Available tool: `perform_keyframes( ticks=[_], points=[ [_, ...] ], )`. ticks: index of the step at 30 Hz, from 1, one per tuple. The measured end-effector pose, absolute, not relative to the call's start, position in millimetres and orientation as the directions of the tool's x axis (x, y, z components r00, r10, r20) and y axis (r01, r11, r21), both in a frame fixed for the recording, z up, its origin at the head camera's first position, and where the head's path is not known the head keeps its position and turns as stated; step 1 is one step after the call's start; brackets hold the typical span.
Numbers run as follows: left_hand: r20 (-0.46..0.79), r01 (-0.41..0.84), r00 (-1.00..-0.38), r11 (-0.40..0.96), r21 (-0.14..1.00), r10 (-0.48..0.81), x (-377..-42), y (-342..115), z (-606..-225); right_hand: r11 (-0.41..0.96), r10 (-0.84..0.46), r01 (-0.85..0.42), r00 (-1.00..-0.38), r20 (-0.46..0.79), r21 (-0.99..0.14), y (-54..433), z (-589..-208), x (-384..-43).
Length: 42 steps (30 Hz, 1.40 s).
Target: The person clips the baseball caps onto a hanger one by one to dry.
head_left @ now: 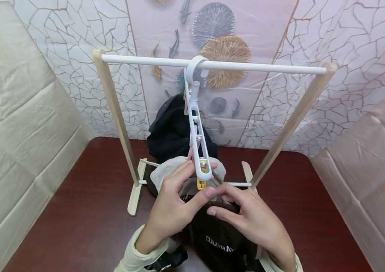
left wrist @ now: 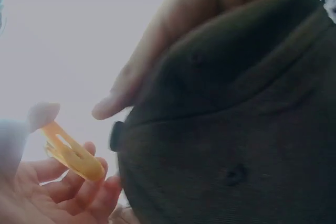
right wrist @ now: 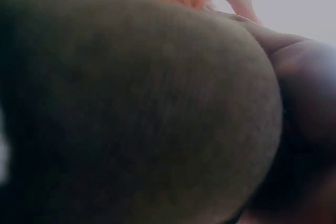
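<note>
A white hanger (head_left: 200,147) hooks over the rack's rod and slants down toward me, with a yellow clothes clip (head_left: 201,184) at its near end. My left hand (head_left: 173,206) pinches this clip between thumb and fingers, as the left wrist view shows. Just below it, my right hand (head_left: 255,217) grips a dark brown cap (head_left: 219,228) with white lettering, thumb and forefinger near its top. The cap's crown lies close beside the clip in the left wrist view. In the right wrist view the blurred cap (right wrist: 157,103) hides most of the hand.
Behind my hands hang a light grey cap (head_left: 168,170) and a black cap (head_left: 172,128). A rack with wooden legs (head_left: 291,124) and a white rod (head_left: 264,67) stands on the dark red table (head_left: 77,226). Patterned cloth (head_left: 87,34) rises at the back.
</note>
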<state>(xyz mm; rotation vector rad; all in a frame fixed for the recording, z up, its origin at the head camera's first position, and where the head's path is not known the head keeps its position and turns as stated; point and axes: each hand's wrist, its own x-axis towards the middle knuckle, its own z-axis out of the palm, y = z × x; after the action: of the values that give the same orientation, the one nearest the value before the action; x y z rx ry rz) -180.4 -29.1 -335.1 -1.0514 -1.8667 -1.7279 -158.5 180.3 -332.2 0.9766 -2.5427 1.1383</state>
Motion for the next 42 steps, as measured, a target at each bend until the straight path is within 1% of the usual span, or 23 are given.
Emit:
perform_keyframes(
  ticks=[3, 5, 7, 10, 13, 17, 19, 22, 24, 25, 28, 31, 42],
  points=[
    [0.666, 0.672, -0.688, -0.092, 0.735, 0.288, -176.7, -32.5, -334.9, 0.581, -0.482, -0.606, -0.794, 0.370, -0.543, 181.3, -331.4, -156.7],
    [0.640, 0.637, -0.703, -0.126, 0.761, 0.309, -174.9, -34.8, -334.2, 0.609, -0.489, -0.596, -0.802, 0.344, -0.524, 182.3, -330.6, -156.4],
    [0.626, 0.617, -0.705, -0.148, 0.773, 0.333, -173.7, -37.3, -333.3, 0.601, -0.506, -0.605, -0.794, 0.338, -0.522, 183.9, -329.9, -156.8],
    [0.616, 0.598, -0.698, -0.178, 0.782, 0.364, -171.9, -41.4, -331.6, 0.528, -0.535, -0.628, -0.769, 0.351, -0.572, 187.2, -329.1, -157.2],
    [0.611, 0.583, -0.694, -0.201, 0.787, 0.381, -170.8, -45.5, -329.7, 0.422, -0.558, -0.649, -0.736, 0.384, -0.633, 189.7, -329.5, -157.1],
    [0.608, 0.562, -0.689, -0.238, 0.792, 0.394, -170.8, -51.2, -327.5, 0.263, -0.586, -0.703, -0.660, 0.470, -0.660, 188.4, -331.7, -158.0],
    [0.602, 0.542, -0.688, -0.264, 0.798, 0.405, -170.3, -53.8, -326.9, 0.194, -0.595, -0.749, -0.603, 0.531, -0.634, 186.3, -333.3, -158.9],
    [0.582, 0.498, -0.697, -0.301, 0.813, 0.420, -169.6, -57.1, -326.0, 0.130, -0.586, -0.817, -0.520, 0.621, -0.562, 181.9, -335.7, -161.0],
    [0.560, 0.466, -0.711, -0.313, 0.828, 0.424, -168.9, -58.9, -325.2, 0.114, -0.565, -0.854, -0.477, 0.673, -0.508, 178.5, -336.5, -162.5],
    [0.548, 0.451, -0.720, -0.313, 0.836, 0.425, -168.6, -59.6, -324.8, 0.114, -0.554, -0.865, -0.464, 0.691, -0.489, 176.9, -336.8, -163.1],
    [0.507, 0.398, -0.747, -0.321, 0.859, 0.429, -167.7, -61.3, -324.0, 0.116, -0.536, -0.880, -0.446, 0.717, -0.461, 173.3, -337.1, -164.1],
    [0.493, 0.371, -0.757, -0.339, 0.864, 0.429, -167.3, -61.8, -324.1, 0.125, -0.535, -0.887, -0.438, 0.722, -0.446, 171.4, -337.1, -163.7],
    [0.511, 0.373, -0.787, -0.393, 0.840, 0.346, -170.5, -58.3, -326.6, 0.141, -0.569, -0.906, -0.404, 0.716, -0.399, 168.8, -336.6, -164.4]
  ],
)
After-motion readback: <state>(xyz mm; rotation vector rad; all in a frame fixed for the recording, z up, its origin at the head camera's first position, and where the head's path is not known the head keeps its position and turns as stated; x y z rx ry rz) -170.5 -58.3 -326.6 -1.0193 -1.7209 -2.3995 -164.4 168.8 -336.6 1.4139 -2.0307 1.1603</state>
